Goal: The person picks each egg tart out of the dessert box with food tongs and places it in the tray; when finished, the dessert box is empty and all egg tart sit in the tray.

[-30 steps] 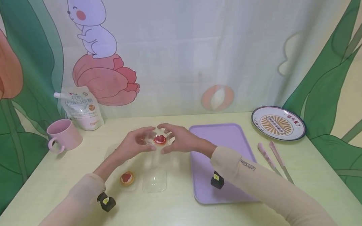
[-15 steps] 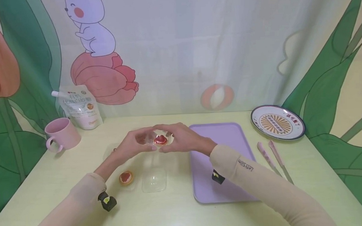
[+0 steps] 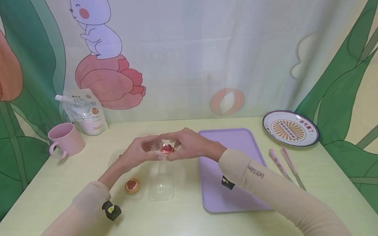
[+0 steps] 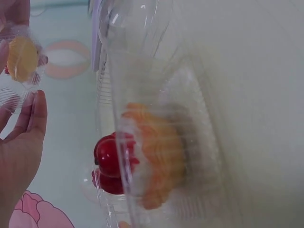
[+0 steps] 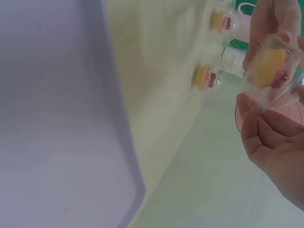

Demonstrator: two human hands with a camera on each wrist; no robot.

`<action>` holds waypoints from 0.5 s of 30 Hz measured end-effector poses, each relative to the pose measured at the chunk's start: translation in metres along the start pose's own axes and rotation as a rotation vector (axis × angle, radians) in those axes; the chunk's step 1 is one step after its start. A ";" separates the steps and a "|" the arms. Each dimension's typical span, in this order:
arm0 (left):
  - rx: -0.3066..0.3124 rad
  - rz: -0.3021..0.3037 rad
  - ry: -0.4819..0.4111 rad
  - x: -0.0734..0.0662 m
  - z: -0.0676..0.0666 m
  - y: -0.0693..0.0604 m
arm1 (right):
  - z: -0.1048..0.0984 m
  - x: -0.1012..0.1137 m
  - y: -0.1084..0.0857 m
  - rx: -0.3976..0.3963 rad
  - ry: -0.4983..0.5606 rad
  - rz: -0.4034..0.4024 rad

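Observation:
Above the table, my left hand (image 3: 139, 150) and right hand (image 3: 190, 145) grip a small clear plastic box (image 5: 260, 92) from opposite sides. Inside it sits a fruit tart (image 3: 167, 149) with red fruit on top; its yellow base (image 4: 23, 59) shows from below in the left wrist view. Fingers and thumbs of both hands meet around the box. Whether its lid is fully fastened I cannot tell. Beside my left forearm lies a second tart (image 3: 132, 186) in a clear box, seen large in the left wrist view. Another boxed tart (image 5: 202, 77) is mostly hidden behind my left wrist in the head view.
A clear plastic container (image 3: 161, 188) lies below my hands. To the right is a purple tray (image 3: 233, 200), under my right forearm. Beyond it are two pink-handled utensils (image 3: 281, 165) and a patterned plate (image 3: 307, 137). A pink mug (image 3: 71, 142) and white pouch (image 3: 91, 118) stand back left.
My right hand has shifted slightly left, bringing the fingertips of both hands together around the box. The box has tilted a little. Things on the table have stayed put.

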State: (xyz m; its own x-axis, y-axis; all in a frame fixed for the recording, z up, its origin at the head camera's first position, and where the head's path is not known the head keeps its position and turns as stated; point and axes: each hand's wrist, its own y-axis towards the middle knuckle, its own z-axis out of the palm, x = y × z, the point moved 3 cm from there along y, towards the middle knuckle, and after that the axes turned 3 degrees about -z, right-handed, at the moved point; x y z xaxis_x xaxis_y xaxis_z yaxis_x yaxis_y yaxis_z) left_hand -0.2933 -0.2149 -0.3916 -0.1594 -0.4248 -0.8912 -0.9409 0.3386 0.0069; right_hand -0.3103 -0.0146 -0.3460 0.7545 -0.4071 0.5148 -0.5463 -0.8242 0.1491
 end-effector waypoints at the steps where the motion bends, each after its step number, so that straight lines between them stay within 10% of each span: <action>1: 0.005 0.002 -0.002 0.000 0.000 0.000 | 0.000 0.001 0.001 0.006 0.017 0.003; 15: 0.066 -0.083 -0.059 0.005 -0.005 -0.005 | -0.023 -0.001 0.006 0.106 0.175 0.205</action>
State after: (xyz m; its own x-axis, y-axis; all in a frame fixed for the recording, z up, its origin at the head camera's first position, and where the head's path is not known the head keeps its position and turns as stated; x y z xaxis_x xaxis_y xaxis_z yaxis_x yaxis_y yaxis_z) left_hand -0.2913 -0.2230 -0.3936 -0.0622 -0.4041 -0.9126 -0.9281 0.3597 -0.0960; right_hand -0.3224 -0.0102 -0.3261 0.5529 -0.5026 0.6646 -0.6327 -0.7722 -0.0576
